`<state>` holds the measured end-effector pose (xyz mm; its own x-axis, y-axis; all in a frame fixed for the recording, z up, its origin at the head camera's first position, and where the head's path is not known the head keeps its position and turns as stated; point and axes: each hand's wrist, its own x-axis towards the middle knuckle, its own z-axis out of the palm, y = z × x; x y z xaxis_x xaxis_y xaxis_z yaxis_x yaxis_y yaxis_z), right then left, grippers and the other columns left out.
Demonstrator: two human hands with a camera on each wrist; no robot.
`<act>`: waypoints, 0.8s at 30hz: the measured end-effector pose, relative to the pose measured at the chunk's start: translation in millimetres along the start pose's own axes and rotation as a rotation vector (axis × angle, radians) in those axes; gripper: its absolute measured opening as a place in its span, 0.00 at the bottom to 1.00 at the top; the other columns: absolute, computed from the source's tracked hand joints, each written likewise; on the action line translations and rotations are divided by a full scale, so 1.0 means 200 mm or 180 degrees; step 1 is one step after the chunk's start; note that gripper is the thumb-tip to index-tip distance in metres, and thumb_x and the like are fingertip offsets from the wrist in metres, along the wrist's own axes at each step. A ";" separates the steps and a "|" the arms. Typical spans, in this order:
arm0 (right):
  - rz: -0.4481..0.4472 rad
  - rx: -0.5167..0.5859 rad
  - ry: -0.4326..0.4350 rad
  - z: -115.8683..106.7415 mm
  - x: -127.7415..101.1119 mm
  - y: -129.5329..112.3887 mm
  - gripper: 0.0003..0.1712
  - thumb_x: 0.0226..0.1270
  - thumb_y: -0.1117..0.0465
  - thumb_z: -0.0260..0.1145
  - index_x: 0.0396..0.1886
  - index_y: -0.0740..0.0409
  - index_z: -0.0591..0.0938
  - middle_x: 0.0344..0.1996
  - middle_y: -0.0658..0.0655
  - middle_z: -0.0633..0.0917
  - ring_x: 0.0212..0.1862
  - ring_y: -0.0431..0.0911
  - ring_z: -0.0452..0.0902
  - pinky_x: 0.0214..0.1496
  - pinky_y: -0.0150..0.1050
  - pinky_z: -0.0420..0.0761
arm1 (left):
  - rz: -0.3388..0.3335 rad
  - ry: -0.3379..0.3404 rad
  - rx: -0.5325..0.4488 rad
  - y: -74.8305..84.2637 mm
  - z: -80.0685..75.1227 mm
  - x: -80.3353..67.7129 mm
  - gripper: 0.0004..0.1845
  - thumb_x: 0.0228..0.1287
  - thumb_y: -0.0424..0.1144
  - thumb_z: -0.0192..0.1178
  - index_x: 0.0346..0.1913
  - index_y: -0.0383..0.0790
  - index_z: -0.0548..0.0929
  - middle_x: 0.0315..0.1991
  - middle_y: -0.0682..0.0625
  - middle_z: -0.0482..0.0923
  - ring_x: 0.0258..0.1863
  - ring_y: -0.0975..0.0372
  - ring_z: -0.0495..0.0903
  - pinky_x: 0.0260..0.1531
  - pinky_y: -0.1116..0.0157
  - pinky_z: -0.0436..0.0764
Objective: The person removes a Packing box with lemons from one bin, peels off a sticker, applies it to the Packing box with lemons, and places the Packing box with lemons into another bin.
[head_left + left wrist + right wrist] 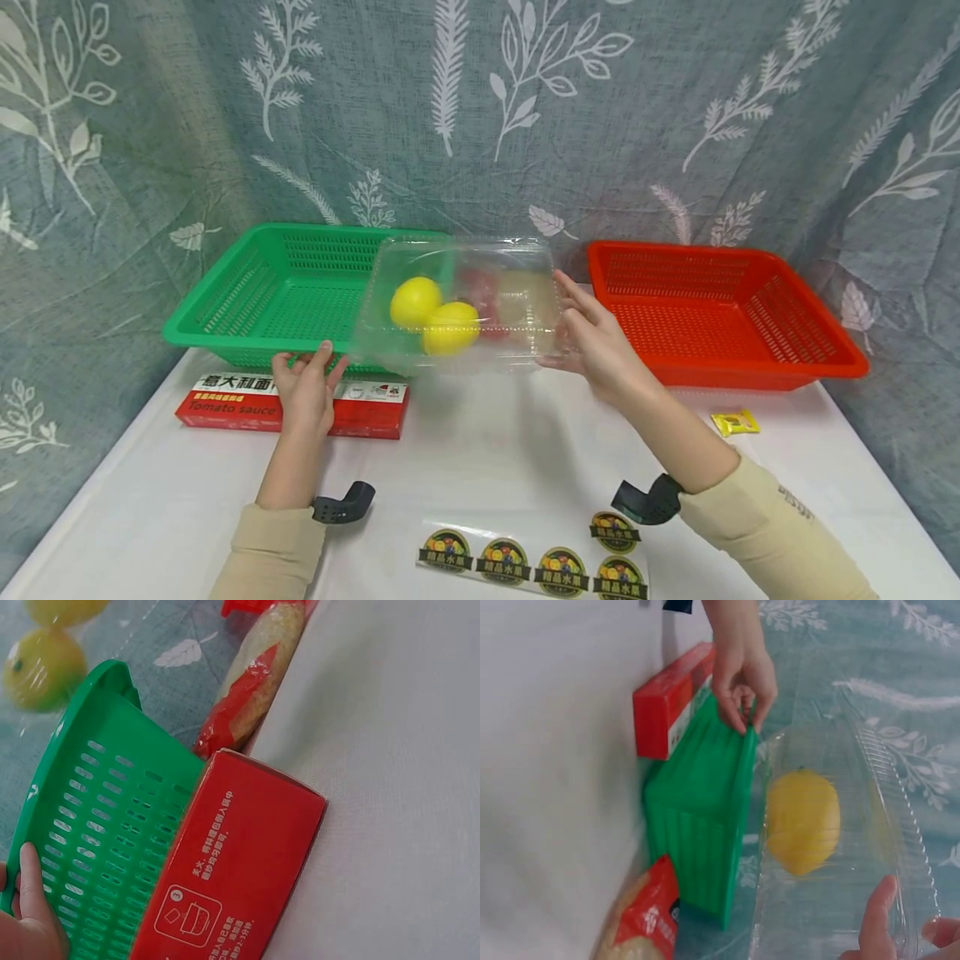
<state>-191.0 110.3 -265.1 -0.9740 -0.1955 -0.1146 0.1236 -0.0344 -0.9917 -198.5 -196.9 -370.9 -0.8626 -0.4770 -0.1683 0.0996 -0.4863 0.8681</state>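
My right hand [596, 342] grips the right end of a clear plastic box [510, 354], holding it raised over the table between the two baskets. Two yellow lemons [452, 328] lie inside it, toward its left. The box overlaps the right end of a green basket [247, 287] in the head view. My left hand [303, 392] pinches the front rim of that basket, as the right wrist view shows with its thumb and fingers [761, 712] at the edge. Below this hand lies a red tomato sauce box [360, 421], partly hidden by it.
A red basket [750, 371] stands at the right. Behind the clear box, a red and beige packet [259, 682] lies on the table. A small yellow wrapped packet [735, 422] sits before the red basket. A sheet of round fruit stickers [504, 560] lies at the front. A patterned curtain [495, 192] hangs behind.
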 end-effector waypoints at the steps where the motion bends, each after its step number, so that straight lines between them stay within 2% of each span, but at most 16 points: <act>1: -0.0005 -0.0002 -0.0009 -0.01 -0.01 0.00 0.38 0.62 0.70 0.41 0.71 0.42 0.54 0.68 0.57 0.51 0.64 0.58 0.55 0.44 0.49 0.78 | -0.0005 0.0007 -0.0011 0.00 0.00 0.00 0.18 0.65 0.34 0.52 0.49 0.41 0.55 0.40 0.48 0.61 0.44 0.63 0.72 0.44 0.69 0.77; 6: -0.0018 -0.0032 -0.0026 -0.07 -0.07 0.03 0.38 0.61 0.71 0.38 0.72 0.42 0.52 0.69 0.58 0.48 0.60 0.56 0.57 0.47 0.52 0.77 | 0.0003 0.0010 -0.0055 -0.01 0.00 0.00 0.18 0.64 0.33 0.53 0.48 0.40 0.54 0.40 0.48 0.60 0.46 0.61 0.72 0.45 0.68 0.77; 9: -0.0022 -0.0128 0.0006 -0.09 -0.11 0.05 0.37 0.63 0.70 0.36 0.72 0.42 0.52 0.69 0.59 0.48 0.46 0.48 0.65 0.47 0.51 0.77 | 0.0026 0.0008 -0.0048 -0.01 0.00 0.00 0.19 0.64 0.34 0.53 0.49 0.39 0.54 0.39 0.47 0.60 0.45 0.62 0.72 0.43 0.70 0.77; 11: -0.0026 -0.0181 0.0030 -0.10 -0.13 0.06 0.36 0.64 0.69 0.36 0.72 0.42 0.52 0.68 0.60 0.49 0.35 0.44 0.64 0.46 0.50 0.78 | 0.0037 0.0007 -0.0028 -0.01 0.00 0.00 0.20 0.64 0.34 0.53 0.49 0.39 0.53 0.39 0.48 0.60 0.44 0.63 0.72 0.43 0.70 0.77; 12: -0.0030 -0.0207 0.0039 -0.11 -0.14 0.06 0.36 0.65 0.69 0.36 0.72 0.43 0.52 0.67 0.60 0.49 0.34 0.44 0.63 0.45 0.49 0.78 | 0.0041 0.0003 -0.0034 -0.02 0.00 0.00 0.20 0.64 0.34 0.53 0.49 0.39 0.53 0.39 0.47 0.60 0.43 0.63 0.72 0.43 0.70 0.77; 14: -0.0037 -0.0227 0.0044 -0.13 -0.16 0.07 0.36 0.64 0.69 0.36 0.72 0.44 0.52 0.67 0.60 0.50 0.33 0.44 0.63 0.44 0.48 0.79 | 0.0042 -0.0010 -0.0037 -0.02 0.00 0.00 0.20 0.64 0.35 0.53 0.49 0.39 0.53 0.38 0.48 0.60 0.43 0.64 0.72 0.43 0.70 0.77; 18: -0.0047 -0.0239 0.0008 -0.16 -0.20 0.09 0.35 0.65 0.68 0.37 0.72 0.45 0.50 0.67 0.62 0.51 0.51 0.55 0.63 0.43 0.46 0.79 | 0.0036 -0.0021 -0.0060 -0.02 0.00 0.00 0.20 0.64 0.34 0.53 0.49 0.39 0.53 0.38 0.48 0.59 0.43 0.63 0.72 0.43 0.70 0.77; 21: -0.0028 -0.0245 0.0013 -0.19 -0.23 0.12 0.35 0.66 0.68 0.37 0.72 0.45 0.50 0.67 0.63 0.52 0.51 0.54 0.65 0.43 0.45 0.79 | 0.0022 -0.0019 -0.0089 -0.02 0.00 0.00 0.18 0.64 0.33 0.52 0.49 0.40 0.54 0.38 0.48 0.60 0.42 0.64 0.72 0.43 0.70 0.77; 24: -0.0017 -0.0272 0.0038 -0.21 -0.26 0.14 0.35 0.65 0.69 0.38 0.72 0.45 0.50 0.66 0.62 0.52 0.41 0.48 0.67 0.43 0.44 0.80 | 0.0004 -0.0018 -0.0126 -0.01 -0.01 0.00 0.17 0.64 0.32 0.52 0.47 0.40 0.54 0.38 0.47 0.60 0.42 0.63 0.72 0.42 0.70 0.78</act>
<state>-145.4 160.8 -289.6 -0.9768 -0.1839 -0.1094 0.1021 0.0486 -0.9936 -198.7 -197.2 -373.2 -0.8653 -0.4735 -0.1644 0.1201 -0.5143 0.8492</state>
